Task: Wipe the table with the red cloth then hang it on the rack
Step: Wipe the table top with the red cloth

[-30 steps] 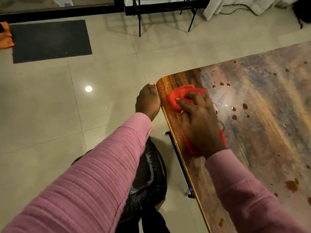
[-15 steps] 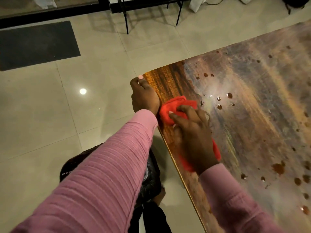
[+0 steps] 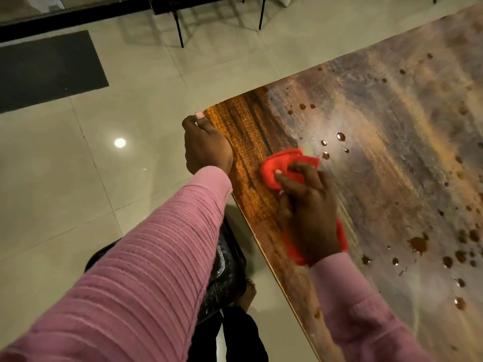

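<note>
The red cloth [image 3: 274, 168] lies bunched on the wooden table [image 3: 379, 158] near its left corner. My right hand [image 3: 308, 212] presses down on the cloth with bent fingers gripping its front fold; more red shows under my wrist. My left hand [image 3: 205, 147] holds the table's corner edge, thumb on top and fingers hidden below. Brown drops and wet spots [image 3: 339, 137] sit just beyond the cloth. More stains [image 3: 418, 244] lie to the right of my right wrist.
Black metal legs of a frame [image 3: 180, 35] stand on the tiled floor at the top. A dark mat [image 3: 47, 71] lies at the upper left. A black woven chair [image 3: 227, 278] stands under my left arm, beside the table edge.
My right hand has slid the cloth back from the table's corner, towards me and a little right. My left hand still holds the corner edge.
</note>
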